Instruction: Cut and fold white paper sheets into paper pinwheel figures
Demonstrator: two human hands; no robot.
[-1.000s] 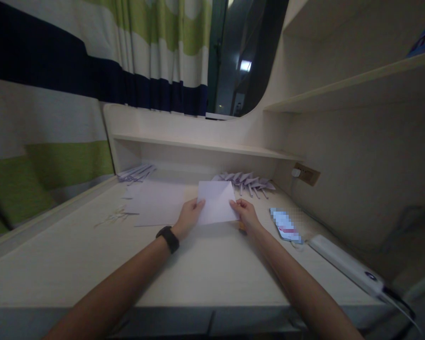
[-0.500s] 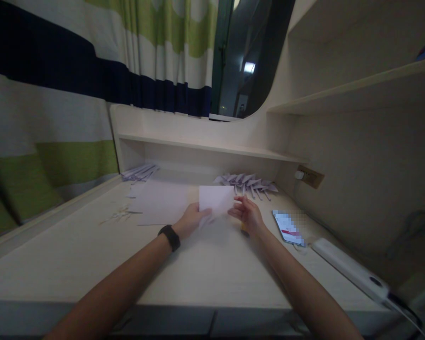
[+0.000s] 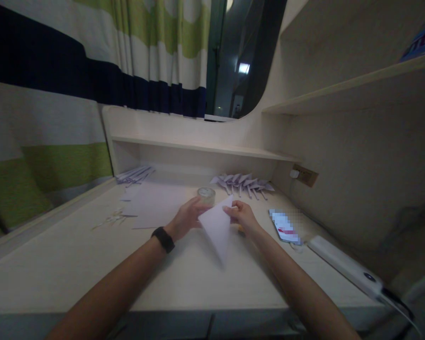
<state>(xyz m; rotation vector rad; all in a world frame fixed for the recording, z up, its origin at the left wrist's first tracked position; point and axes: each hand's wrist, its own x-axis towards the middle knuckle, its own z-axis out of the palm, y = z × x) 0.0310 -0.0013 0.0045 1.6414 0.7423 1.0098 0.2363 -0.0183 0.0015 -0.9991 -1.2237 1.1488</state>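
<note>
A white sheet of paper [image 3: 217, 229] is held tilted above the desk, one corner pointing down toward me. My right hand [image 3: 245, 217] pinches it near its upper right corner between thumb and fingers. At the left corner, my left hand [image 3: 188, 218] is closed on the paper, some fingertips hidden behind it. Just beyond that hand stands a roll of clear tape [image 3: 206, 193]. A small yellow object [image 3: 241, 229] shows partly beneath my right hand; its kind is unclear.
Folded paper pinwheels [image 3: 242, 182] lie at the back right, rolled paper sticks [image 3: 136, 174] at the back left. Large white sheets [image 3: 156, 203] and a small pile of thin pieces [image 3: 113, 218] are on the left. A phone [image 3: 285, 226] and white power strip [image 3: 345, 267] sit right.
The paper has turned from squarely facing me to a corner-down slant. My right hand has taken hold of it, and the left has shifted back, with the tape roll now visible.
</note>
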